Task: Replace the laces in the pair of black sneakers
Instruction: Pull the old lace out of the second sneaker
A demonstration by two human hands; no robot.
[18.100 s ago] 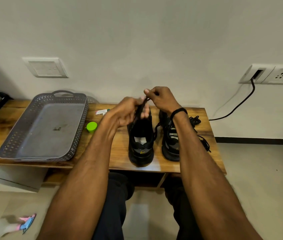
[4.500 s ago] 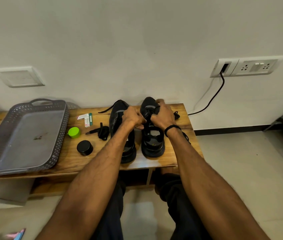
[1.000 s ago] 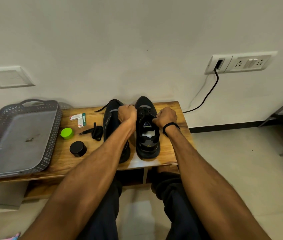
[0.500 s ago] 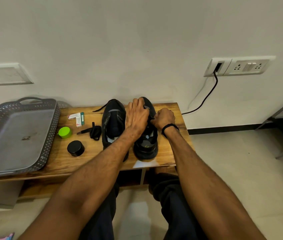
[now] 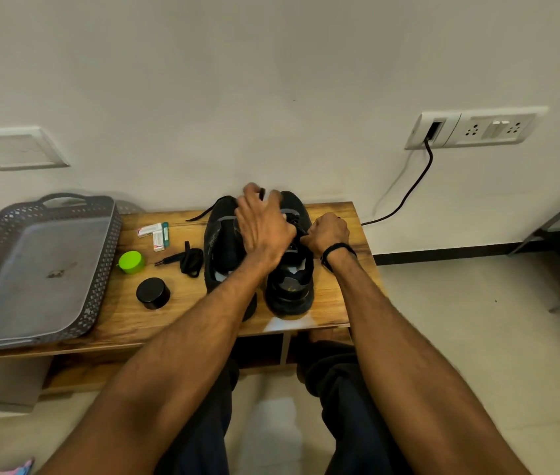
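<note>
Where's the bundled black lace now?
Head view, left of centre: the lace bundle lies on the bench between the green cap and the left-hand sneaker.

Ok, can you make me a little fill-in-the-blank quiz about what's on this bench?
1. The wristband sits on the person's ___ wrist.
2. The cap beside the grey tray is ___.
3. The round jar near that cap is ___.
4. The right hand grips a lace of the right-hand ___.
Missing words: right, green, black, sneaker.
</note>
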